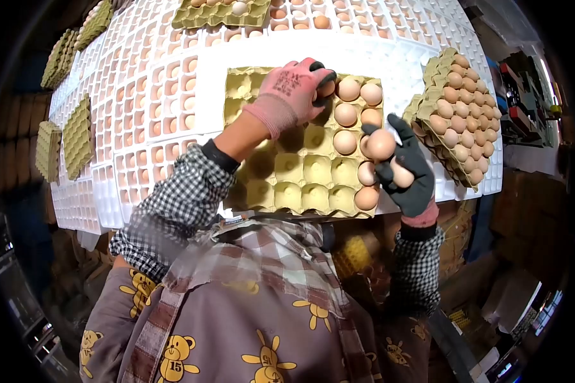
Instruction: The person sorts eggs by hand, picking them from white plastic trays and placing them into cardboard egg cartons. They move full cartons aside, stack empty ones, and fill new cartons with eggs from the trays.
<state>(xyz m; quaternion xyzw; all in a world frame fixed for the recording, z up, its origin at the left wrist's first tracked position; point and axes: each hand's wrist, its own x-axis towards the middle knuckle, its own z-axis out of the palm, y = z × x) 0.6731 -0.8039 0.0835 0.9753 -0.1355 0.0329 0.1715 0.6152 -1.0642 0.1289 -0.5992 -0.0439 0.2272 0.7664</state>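
A yellow-green pulp egg tray (287, 185) lies in front of me on a white grid surface. Its right-hand columns hold brown eggs (346, 115); the left cells are bare. My left hand (291, 89), in a pink glove with black fingertips, reaches over the tray's far edge, its fingers closed around an egg (326, 88) at a cell there. My right hand (406, 172), in a dark glove, hovers over the tray's right edge. It holds two eggs, one at the fingertips (381, 143) and one in the palm (402, 175).
A stack of filled pulp trays (459, 115) stands tilted at the right. The white plastic grid (140, 96) holds many eggs in its cells on the left and far side. More pulp trays (220, 13) sit at the far edge and on the left (76, 137).
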